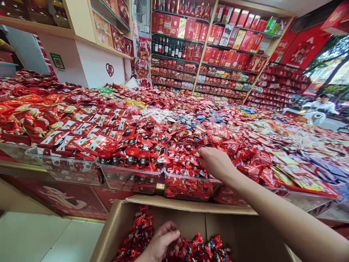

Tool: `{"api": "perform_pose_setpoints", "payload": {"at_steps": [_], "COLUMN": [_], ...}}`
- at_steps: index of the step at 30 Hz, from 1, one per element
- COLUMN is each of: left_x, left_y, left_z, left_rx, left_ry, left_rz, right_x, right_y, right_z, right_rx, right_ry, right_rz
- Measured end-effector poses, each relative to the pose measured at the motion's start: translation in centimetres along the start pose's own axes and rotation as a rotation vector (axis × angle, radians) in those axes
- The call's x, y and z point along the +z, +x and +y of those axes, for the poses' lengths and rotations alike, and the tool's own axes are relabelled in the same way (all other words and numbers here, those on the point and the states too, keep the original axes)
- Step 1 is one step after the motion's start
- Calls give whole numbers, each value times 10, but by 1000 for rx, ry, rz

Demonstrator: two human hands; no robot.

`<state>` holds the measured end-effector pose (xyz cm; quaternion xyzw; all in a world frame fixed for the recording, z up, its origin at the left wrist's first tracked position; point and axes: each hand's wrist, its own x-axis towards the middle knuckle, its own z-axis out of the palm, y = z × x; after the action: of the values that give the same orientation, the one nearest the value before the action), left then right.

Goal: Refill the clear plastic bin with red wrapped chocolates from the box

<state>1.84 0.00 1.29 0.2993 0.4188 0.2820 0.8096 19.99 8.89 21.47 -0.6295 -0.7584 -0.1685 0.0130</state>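
Note:
My right hand (216,162) is over a clear plastic bin (188,177) heaped with small red-wrapped candies (184,158). Its fingers curl down toward the candies and their tips are hidden, so what they hold, if anything, does not show. Lower down, my left hand (165,238) is inside an open cardboard box (188,205), with thumb and fingers curled together. Whatever is within its grasp is out of sight. Loose red-wrapped candies (197,247) lie in the box around that hand, with more piled against its left side (139,229).
Left of the candy bin stands a bin of dark-and-red packets (131,176), then one of red-and-white packets (68,167). Flat colourful packets (297,174) lie to the right. Shelves of bottles and red boxes (177,31) line the back. Floor tiles (54,236) show at lower left.

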Motion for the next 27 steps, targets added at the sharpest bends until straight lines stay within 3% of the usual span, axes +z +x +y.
{"api": "perform_pose_setpoints", "payload": {"at_steps": [5,14,20,23,25,27], "left_x": [-7,-8,-19,-29,-35,-37], "left_y": [6,8,13,17,20,21], "left_z": [-9,-11,-24,-28,-27,-25], "left_rx": [30,29,98,73,55,50], "left_ry": [149,234,608,792,825,806], "left_rz": [-28,-82,-33,-28,-48,-44], "right_x": [23,28,24,-1,-17,-18], "right_y": [25,16,20,4,-22,-56], "right_z": [0,8,9,1,-10,-27], "right_rx": [-13,-182,-180,-143,-172,-305], "right_ry": [-26,21,39,80,246,561], "right_rz": [-100,-203,-202,-102,-52,-154]}}
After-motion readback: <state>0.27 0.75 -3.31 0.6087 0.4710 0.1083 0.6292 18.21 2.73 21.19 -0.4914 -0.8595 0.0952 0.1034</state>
